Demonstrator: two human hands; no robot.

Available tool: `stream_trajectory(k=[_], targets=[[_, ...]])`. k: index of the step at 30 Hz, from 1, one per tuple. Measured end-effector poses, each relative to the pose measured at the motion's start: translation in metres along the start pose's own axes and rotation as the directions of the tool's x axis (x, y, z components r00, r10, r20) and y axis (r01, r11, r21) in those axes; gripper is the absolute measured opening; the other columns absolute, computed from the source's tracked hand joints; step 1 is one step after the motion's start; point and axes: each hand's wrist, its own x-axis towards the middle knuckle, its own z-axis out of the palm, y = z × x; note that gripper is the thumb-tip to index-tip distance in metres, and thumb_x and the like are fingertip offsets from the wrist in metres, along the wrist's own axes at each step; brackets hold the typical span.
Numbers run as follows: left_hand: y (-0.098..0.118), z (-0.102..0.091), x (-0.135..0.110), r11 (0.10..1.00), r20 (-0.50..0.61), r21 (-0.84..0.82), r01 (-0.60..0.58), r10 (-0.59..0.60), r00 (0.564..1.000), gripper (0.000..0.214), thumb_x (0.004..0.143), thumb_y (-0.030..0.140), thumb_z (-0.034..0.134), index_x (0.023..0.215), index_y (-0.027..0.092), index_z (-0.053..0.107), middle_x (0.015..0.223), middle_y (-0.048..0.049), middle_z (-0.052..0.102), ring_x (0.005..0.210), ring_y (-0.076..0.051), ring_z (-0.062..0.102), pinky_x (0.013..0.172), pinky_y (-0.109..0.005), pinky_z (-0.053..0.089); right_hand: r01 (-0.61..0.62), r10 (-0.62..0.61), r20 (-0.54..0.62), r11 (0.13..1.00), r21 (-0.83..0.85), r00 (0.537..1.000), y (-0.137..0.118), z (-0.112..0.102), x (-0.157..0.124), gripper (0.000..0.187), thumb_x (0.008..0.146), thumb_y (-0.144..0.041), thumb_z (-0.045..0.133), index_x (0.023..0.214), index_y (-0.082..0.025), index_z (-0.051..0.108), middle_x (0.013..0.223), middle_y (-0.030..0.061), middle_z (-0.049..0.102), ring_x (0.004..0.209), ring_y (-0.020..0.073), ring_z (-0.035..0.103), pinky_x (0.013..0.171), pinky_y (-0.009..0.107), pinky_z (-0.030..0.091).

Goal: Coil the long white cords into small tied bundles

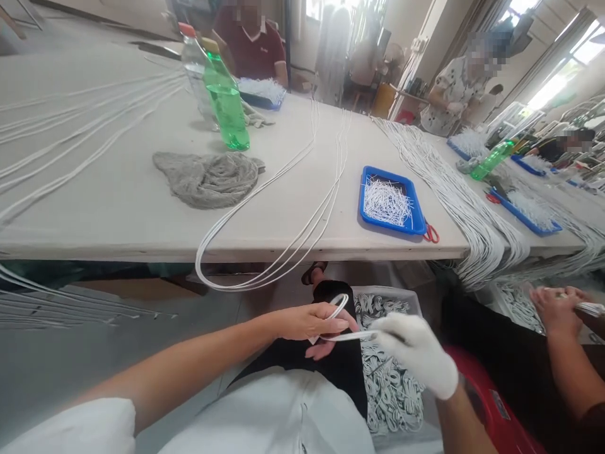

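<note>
My bare left hand point(316, 323) is closed around a small loop of white cable point(341, 306), which stands up between thumb and fingers above my lap. From it a straight doubled stretch of the same cable runs rightward to my right hand point(416, 350), in a white glove. The gloved fingers are pinched on that stretch, slightly blurred. Just below and behind my right hand is a clear plastic bin point(411, 302) full of bundled cables point(394, 394). Ahead, several long white cables point(210, 252) sag in a curve over the table edge.
On the table point(118, 214) are a grey cloth point(208, 180), a green bottle point(227, 104), a blue tray point(416, 211) of short white pieces, and red-handled scissors point(431, 232). A thick bunch of white cables point(439, 183) drapes over the edge. A co-worker's hands point(558, 309) are at right.
</note>
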Motion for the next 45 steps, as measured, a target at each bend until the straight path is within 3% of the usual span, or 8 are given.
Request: stream_trajectory(k=[8, 14, 19, 23, 29, 36, 41, 45], targets=[[0.025, 0.016, -0.019, 0.872, -0.045, -0.410, -0.269, 0.275, 0.960, 0.014, 0.080, 0.028, 0.064, 0.088, 0.016, 0.067, 0.034, 0.0088, 0.040, 0.028, -0.009, 0.040, 0.045, -0.024, 0.043, -0.157, 0.280, -0.454, 0.944, 0.290, 0.846, 0.088, -0.008, -0.002, 0.033, 0.087, -0.045, 0.054, 0.099, -0.019, 0.071, 0.090, 0.0067, 0.070, 0.087, 0.0221, 0.063, 0.078, 0.035, 0.051], [0.035, 0.007, -0.008, 0.943, -0.318, 0.025, -0.331, 0.322, 0.892, 0.031, 0.087, 0.032, 0.060, 0.113, 0.017, 0.061, 0.114, -0.0131, 0.065, 0.103, -0.022, 0.062, 0.094, -0.039, 0.044, -0.001, 0.011, 0.194, 0.999, -0.053, 0.981, 0.038, 0.050, -0.005, 0.026, 0.089, -0.034, 0.051, 0.085, -0.022, 0.073, 0.069, 0.0010, 0.067, 0.065, 0.0162, 0.062, 0.066, 0.027, 0.048], [0.015, 0.017, 0.004, 0.996, -0.024, -0.078, 0.044, -0.046, 0.999, 0.047, 0.090, 0.047, 0.049, 0.120, 0.012, 0.057, 0.045, 0.0032, 0.056, 0.035, -0.009, 0.047, 0.058, -0.029, 0.051, -0.035, 0.048, -0.245, 0.998, 0.058, 0.968, 0.020, -0.040, -0.010, 0.016, 0.084, -0.033, 0.062, 0.091, -0.023, 0.072, 0.081, 0.0026, 0.068, 0.070, 0.0155, 0.061, 0.065, 0.026, 0.048], [0.030, 0.015, -0.014, 0.917, -0.032, -0.348, -0.193, 0.194, 0.980, 0.031, 0.083, 0.036, 0.061, 0.099, 0.011, 0.066, 0.031, 0.0104, 0.034, 0.025, -0.006, 0.031, 0.044, -0.025, 0.045, -0.123, 0.234, -0.613, 0.968, 0.218, 0.755, 0.081, -0.025, -0.015, 0.030, 0.087, -0.040, 0.055, 0.102, -0.020, 0.070, 0.091, 0.0062, 0.070, 0.077, 0.0198, 0.064, 0.070, 0.032, 0.051], [0.035, 0.003, -0.001, 0.936, -0.314, -0.013, -0.353, 0.331, 0.890, 0.034, 0.083, 0.031, 0.065, 0.113, 0.014, 0.062, 0.111, -0.0133, 0.066, 0.106, -0.024, 0.061, 0.093, -0.037, 0.044, 0.007, -0.005, 0.107, 1.000, -0.013, 0.994, 0.048, 0.055, -0.011, 0.026, 0.088, -0.034, 0.053, 0.103, -0.024, 0.071, 0.076, 0.0036, 0.069, 0.069, 0.0195, 0.064, 0.064, 0.030, 0.049], [0.027, 0.012, -0.005, 0.940, 0.016, -0.330, -0.083, 0.093, 0.996, 0.033, 0.090, 0.040, 0.051, 0.094, 0.011, 0.067, 0.031, 0.0094, 0.033, 0.027, -0.007, 0.034, 0.044, -0.023, 0.044, -0.135, 0.211, -0.471, 0.972, 0.190, 0.856, 0.082, -0.010, -0.020, 0.030, 0.088, -0.041, 0.053, 0.100, -0.020, 0.070, 0.097, 0.0080, 0.069, 0.089, 0.0224, 0.063, 0.079, 0.034, 0.051], [0.050, 0.005, -0.007, 0.850, -0.402, -0.147, -0.505, 0.415, 0.816, 0.017, 0.080, 0.030, 0.067, 0.090, 0.017, 0.066, 0.073, -0.0021, 0.066, 0.073, -0.015, 0.065, 0.075, -0.029, 0.050, -0.073, 0.073, 0.005, 0.994, 0.084, 0.997, 0.075, 0.062, -0.014, 0.033, 0.091, -0.038, 0.047, 0.102, -0.019, 0.071, 0.083, 0.0064, 0.071, 0.080, 0.0216, 0.066, 0.074, 0.034, 0.053], [0.023, 0.008, 0.011, 0.997, -0.209, -0.006, -0.073, 0.070, 0.975, 0.026, 0.088, 0.034, 0.058, 0.097, 0.011, 0.065, 0.067, -0.0046, 0.067, 0.054, -0.011, 0.059, 0.060, -0.024, 0.048, -0.039, 0.045, -0.170, 0.998, 0.039, 0.984, 0.041, 0.016, -0.009, 0.022, 0.088, -0.034, 0.055, 0.099, -0.023, 0.071, 0.084, 0.0028, 0.069, 0.075, 0.0162, 0.063, 0.073, 0.027, 0.049]])
